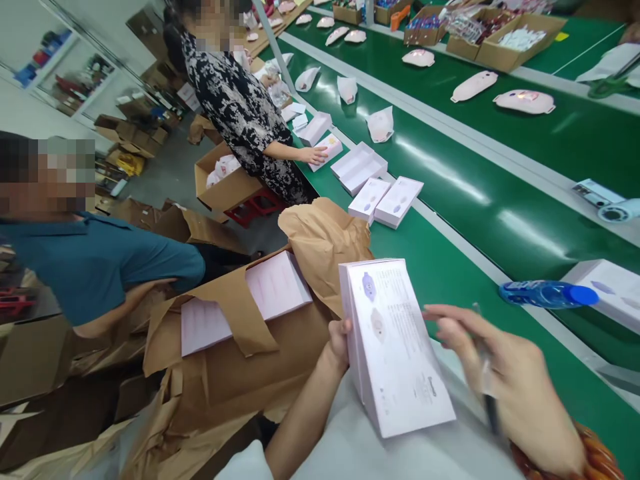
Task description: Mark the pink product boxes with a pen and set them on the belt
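Note:
A white printed box (400, 347), with pictures of an eye-mask-like device and fine text on its face, is held tilted in front of me. My left hand (339, 343) grips it by the left side; most of those fingers are hidden behind the box. At the right, my right hand (520, 380) has a pen (487, 393) with a dark end tucked in it, blurred by motion. Its extended fingertips are close to the box's right edge; whether they touch it I cannot tell.
Left of the box stands an opened carton (240, 380) with white boxes and brown paper (325, 247). A blue-capped bottle (545, 294) lies by the green conveyor (450, 180), which carries pink masks (525, 101). Two co-workers are at the left; one hand (314, 156) touches a box.

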Demonstrator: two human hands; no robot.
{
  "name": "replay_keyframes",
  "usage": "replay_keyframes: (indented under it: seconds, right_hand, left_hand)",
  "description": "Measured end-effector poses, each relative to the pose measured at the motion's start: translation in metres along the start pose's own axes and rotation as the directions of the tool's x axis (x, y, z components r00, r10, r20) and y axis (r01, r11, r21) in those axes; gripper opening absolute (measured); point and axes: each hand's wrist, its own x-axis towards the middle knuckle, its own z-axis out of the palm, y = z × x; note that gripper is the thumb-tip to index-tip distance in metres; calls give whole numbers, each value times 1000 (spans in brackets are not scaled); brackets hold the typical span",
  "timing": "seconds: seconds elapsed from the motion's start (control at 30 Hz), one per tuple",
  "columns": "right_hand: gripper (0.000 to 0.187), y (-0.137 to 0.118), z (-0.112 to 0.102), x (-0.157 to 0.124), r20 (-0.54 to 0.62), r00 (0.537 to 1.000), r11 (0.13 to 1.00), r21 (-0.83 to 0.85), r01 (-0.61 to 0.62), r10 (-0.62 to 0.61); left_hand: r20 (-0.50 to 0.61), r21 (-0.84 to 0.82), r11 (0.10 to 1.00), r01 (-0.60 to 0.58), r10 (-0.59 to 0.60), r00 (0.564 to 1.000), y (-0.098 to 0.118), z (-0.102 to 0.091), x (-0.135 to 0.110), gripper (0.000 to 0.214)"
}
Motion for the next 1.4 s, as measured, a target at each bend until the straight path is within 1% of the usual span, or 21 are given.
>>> replay_keyframes:
  seconds: [0.03, 0.07, 0.1, 0.13, 0.17, 0.2, 0.23, 0.3, 0.33, 0.37, 0.43, 0.57, 0.63, 0.77, 0.93, 1.13, 1.27, 1.4]
  right_hand:
    - [54, -4, -7, -3, -70, 997, 998, 63, 31, -27]
    - [58, -9, -14, -5, -122, 991, 989, 127, 77, -61]
    - [65, -13, -19, -7, -136, 984, 970, 199, 139, -113]
    - [68, -17, -22, -9, -106, 977, 937, 280, 208, -185]
    - [68, -20, -24, -10, -49, 964, 892, 368, 261, -261]
    - [63, -23, -23, -11, 10, 947, 849, 447, 283, -321]
    - [53, -26, -20, -11, 56, 934, 817, 505, 279, -353]
    - [25, -29, -12, -10, 96, 929, 789, 563, 245, -357]
    - [15, -31, -7, -10, 105, 933, 790, 569, 229, -345]
    - [9, -31, -3, -9, 103, 936, 794, 565, 224, -337]
    - [17, -33, 4, -9, 72, 935, 794, 552, 253, -347]
    - [34, -36, 11, -8, -93, 933, 798, 492, 347, -348]
    - [39, -38, 13, -8, -133, 923, 805, 454, 381, -361]
    - [42, -37, 16, -6, -82, 904, 798, 441, 411, -420]
    - [42, -33, 17, -8, -73, 904, 797, 445, 408, -422]
    - [41, -32, 16, -9, -88, 888, 787, 430, 443, -452]
    - [42, -31, 17, -9, -99, 888, 792, 418, 446, -448]
    - [43, -31, 17, -10, -111, 888, 799, 398, 451, -446]
  left_hand:
    - [9, -33, 999, 12, -12, 1000, -1, 0, -2, 88]
    - [24, -45, 999, 28, -27, 999, -2, 1, -5, 88]
    - [40, -38, 998, 41, -40, 998, -4, 3, -6, 87]
    - [58, -21, 999, 50, -49, 997, -7, 6, -8, 85]
    - [79, -6, 998, 58, -58, 995, -9, 10, -9, 85]
    - [100, 6, 998, 66, -66, 993, -11, 14, -9, 85]
    - [117, 12, 997, 72, -73, 990, -12, 18, -10, 87]
    - [124, 15, 997, 76, -77, 989, -12, 25, -10, 87]
    - [121, 18, 997, 80, -81, 989, -12, 27, -10, 87]
    - [118, 21, 996, 84, -86, 989, -12, 29, -10, 86]
    - [124, 19, 995, 101, -103, 987, -12, 29, -10, 85]
    - [151, -4, 990, 142, -140, 979, -14, 28, -10, 84]
    - [147, -18, 988, 151, -147, 978, -14, 29, -10, 83]
    - [158, -29, 987, 160, -154, 975, -13, 34, -11, 81]
    - [155, -16, 986, 163, -159, 975, -11, 37, -12, 74]
    - [133, -17, 987, 159, -156, 979, -12, 37, -13, 72]
    - [117, -23, 988, 156, -152, 981, -12, 37, -13, 68]
    - [129, -24, 985, 173, -168, 977, -13, 36, -13, 70]
